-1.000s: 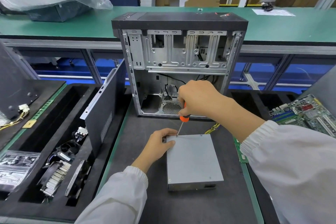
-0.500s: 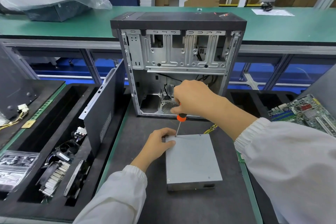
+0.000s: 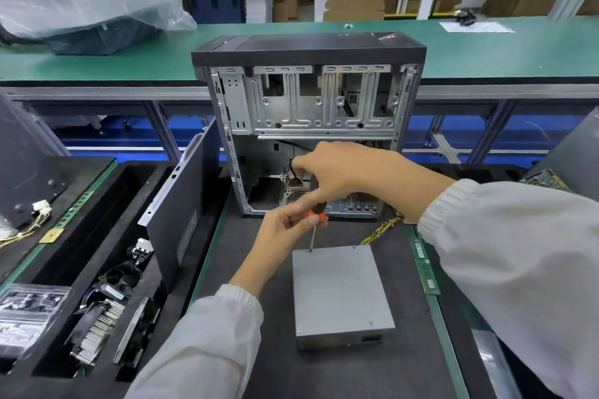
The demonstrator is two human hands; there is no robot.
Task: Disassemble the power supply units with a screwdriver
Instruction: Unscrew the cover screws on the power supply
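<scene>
right hand (image 3: 340, 172) gripped screwdriver (image 3: 316, 214) handle | left hand (image 3: 285, 223) pinched its collar | shaft upright — tip on power supply unit (image 3: 340, 288) far-left corner screw

The right hand (image 3: 343, 172) covers the upper handle of the screwdriver (image 3: 316, 215), and the left hand's fingers (image 3: 293, 214) hide part of its orange collar. Whether a screw sits under the tip is too small to tell. The circuit board (image 3: 544, 176) at the counter's right edge is cut off by a sleeve. The yellow wires (image 3: 382, 230) run behind the right wrist.
</scene>
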